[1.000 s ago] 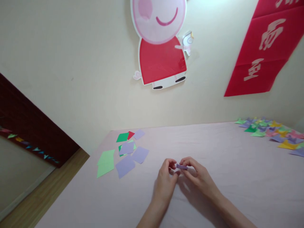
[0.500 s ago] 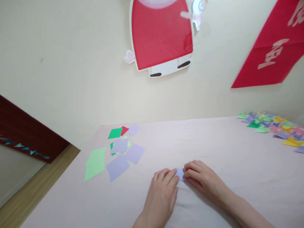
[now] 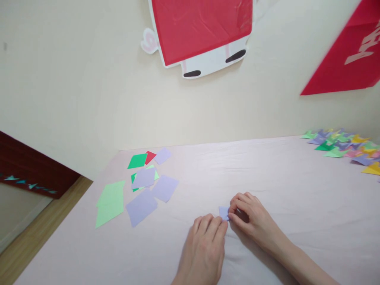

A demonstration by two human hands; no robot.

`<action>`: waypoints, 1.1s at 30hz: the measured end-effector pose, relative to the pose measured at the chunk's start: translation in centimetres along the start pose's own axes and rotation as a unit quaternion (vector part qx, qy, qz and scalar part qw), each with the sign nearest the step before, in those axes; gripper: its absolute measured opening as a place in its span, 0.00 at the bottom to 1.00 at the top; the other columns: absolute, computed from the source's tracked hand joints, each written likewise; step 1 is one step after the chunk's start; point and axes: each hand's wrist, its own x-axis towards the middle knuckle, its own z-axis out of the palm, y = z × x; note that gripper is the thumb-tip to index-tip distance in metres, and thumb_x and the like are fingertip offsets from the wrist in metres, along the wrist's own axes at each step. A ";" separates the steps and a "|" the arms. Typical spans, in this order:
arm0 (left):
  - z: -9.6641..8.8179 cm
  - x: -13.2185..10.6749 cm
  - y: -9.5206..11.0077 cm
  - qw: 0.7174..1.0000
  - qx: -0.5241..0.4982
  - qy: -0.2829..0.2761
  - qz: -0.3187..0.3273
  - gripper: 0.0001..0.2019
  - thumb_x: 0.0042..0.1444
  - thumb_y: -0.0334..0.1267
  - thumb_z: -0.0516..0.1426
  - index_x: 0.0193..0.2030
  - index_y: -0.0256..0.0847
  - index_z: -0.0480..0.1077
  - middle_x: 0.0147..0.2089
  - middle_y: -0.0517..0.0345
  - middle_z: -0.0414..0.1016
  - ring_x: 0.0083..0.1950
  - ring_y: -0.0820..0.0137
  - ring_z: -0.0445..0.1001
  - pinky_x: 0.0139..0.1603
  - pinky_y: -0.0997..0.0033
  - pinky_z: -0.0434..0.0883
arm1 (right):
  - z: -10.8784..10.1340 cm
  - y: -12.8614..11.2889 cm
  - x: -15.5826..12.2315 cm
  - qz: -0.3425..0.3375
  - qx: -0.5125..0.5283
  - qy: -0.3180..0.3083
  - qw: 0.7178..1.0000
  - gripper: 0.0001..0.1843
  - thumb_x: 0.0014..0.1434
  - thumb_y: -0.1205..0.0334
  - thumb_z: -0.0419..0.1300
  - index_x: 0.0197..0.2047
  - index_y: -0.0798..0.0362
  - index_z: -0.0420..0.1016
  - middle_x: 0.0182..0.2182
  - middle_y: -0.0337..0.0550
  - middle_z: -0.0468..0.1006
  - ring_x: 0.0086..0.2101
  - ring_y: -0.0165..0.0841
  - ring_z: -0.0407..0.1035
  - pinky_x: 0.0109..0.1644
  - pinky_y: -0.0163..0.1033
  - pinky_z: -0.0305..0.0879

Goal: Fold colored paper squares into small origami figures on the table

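A small folded lilac paper piece (image 3: 224,212) lies on the pale pink table (image 3: 285,190) between my hands. My right hand (image 3: 247,219) pinches its right edge with curled fingers. My left hand (image 3: 206,245) rests knuckles-up just below and left of it, fingertips bent down against the table by the paper's lower edge; what its fingers touch is partly hidden.
Loose flat paper squares (image 3: 142,186) in lilac, green and red lie to the left. A pile of folded coloured paper shapes (image 3: 344,146) sits at the far right edge. A cream wall with a red cartoon cutout (image 3: 202,31) and red banner (image 3: 347,59) stands behind.
Both hands came down from holding the lilac piece in the air and now press it on the table. The view tilted downward.
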 end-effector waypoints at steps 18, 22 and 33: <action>1.0 -0.3 0.3 0.998 0.062 -0.020 -0.007 0.22 0.59 0.27 0.50 0.60 0.35 0.65 0.54 0.49 0.72 0.54 0.58 0.67 0.57 0.58 0.67 | 0.7 0.5 -0.1 -0.008 -0.009 0.019 1.000 0.08 0.60 0.67 0.56 0.29 0.50 0.69 0.31 0.41 0.73 0.35 0.37 0.64 0.41 0.44 0.60; 1.0 -0.3 0.4 0.998 0.068 -0.011 -0.006 0.22 0.58 0.26 0.50 0.60 0.34 0.65 0.54 0.50 0.72 0.53 0.59 0.67 0.56 0.58 0.67 | 0.6 0.5 0.0 -0.007 -0.001 0.019 1.000 0.08 0.61 0.67 0.56 0.29 0.50 0.69 0.30 0.41 0.73 0.34 0.37 0.64 0.41 0.44 0.60; 0.9 -0.3 0.6 0.996 0.084 -0.018 -0.007 0.21 0.59 0.27 0.50 0.60 0.33 0.65 0.54 0.49 0.72 0.53 0.59 0.67 0.55 0.58 0.67 | 0.7 0.3 0.1 -0.003 -0.008 0.024 1.000 0.08 0.59 0.67 0.55 0.29 0.50 0.69 0.30 0.41 0.73 0.34 0.37 0.65 0.40 0.44 0.61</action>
